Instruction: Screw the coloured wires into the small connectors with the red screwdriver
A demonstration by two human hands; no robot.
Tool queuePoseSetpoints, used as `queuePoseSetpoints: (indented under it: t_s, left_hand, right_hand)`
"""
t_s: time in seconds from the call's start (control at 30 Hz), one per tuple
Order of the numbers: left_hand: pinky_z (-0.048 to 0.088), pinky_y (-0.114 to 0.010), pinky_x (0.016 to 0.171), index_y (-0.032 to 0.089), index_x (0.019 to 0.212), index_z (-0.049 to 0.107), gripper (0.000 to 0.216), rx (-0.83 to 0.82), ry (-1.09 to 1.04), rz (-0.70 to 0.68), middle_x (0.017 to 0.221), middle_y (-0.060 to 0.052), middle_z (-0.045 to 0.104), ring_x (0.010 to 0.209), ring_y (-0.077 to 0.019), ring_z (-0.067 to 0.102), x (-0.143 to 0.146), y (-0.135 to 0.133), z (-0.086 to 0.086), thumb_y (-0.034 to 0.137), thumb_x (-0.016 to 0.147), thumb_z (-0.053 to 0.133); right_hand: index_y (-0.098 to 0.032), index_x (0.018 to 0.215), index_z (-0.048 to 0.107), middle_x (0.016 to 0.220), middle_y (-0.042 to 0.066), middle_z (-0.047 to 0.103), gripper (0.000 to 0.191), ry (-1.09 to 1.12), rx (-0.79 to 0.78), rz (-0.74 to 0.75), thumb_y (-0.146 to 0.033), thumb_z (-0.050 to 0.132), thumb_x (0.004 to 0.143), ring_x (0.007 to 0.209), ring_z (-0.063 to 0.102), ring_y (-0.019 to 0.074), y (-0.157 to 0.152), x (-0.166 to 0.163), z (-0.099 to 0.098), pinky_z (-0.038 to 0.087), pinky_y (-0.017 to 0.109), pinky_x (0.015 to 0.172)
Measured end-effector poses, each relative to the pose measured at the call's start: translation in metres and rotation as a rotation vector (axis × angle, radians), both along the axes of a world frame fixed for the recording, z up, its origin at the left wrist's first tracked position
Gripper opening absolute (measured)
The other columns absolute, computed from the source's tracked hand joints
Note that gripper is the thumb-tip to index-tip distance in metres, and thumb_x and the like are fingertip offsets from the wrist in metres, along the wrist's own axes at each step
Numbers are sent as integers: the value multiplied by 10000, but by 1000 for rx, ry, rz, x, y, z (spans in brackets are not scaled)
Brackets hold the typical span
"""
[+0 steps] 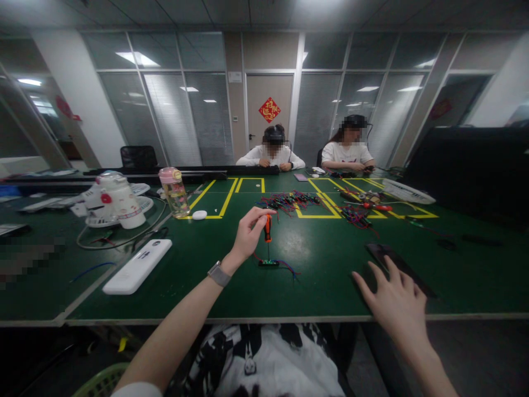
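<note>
My left hand (251,227) is closed around the handle of an orange and black screwdriver (268,229), which stands upright. Its thin shaft points down to a small green circuit board (269,263) in a dark holder on the green table; whether the tip is seated in a screw is too small to tell. Red and blue wires (291,268) trail off the board's right end. My right hand (394,298) is held over the table near its front edge, fingers spread, with nothing in it. Just beyond those fingers lies a flat dark phone-like slab (382,256), partly covered by the hand.
A heap of wired boards (289,203) lies on the yellow-taped area, with a smaller bunch (356,216) to its right. On the left are a white power bank-like case (138,267), a pink-lidded bottle (175,193) and a white jug (126,201). Two people sit across the table.
</note>
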State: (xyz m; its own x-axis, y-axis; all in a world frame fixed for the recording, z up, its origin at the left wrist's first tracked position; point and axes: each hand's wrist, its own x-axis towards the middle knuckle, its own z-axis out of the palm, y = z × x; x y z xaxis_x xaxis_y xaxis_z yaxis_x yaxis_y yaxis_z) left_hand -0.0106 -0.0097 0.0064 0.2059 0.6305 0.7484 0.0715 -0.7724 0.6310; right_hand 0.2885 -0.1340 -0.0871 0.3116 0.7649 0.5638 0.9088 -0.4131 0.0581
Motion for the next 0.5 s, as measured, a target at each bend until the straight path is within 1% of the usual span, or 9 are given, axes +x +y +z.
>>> queuePoseSetpoints:
  t_s: [0.5]
  left_hand:
    - [424,-259,735,184,988,682,245,0,1,-7,909,-43,618,837,-151,563,0,-1,1,240,915,455]
  right_hand:
    - [-171,1184,630,1402,166,426,539,-12,9,14,-528,356,888,1133,471,367,-1,-1,2,407,530,882]
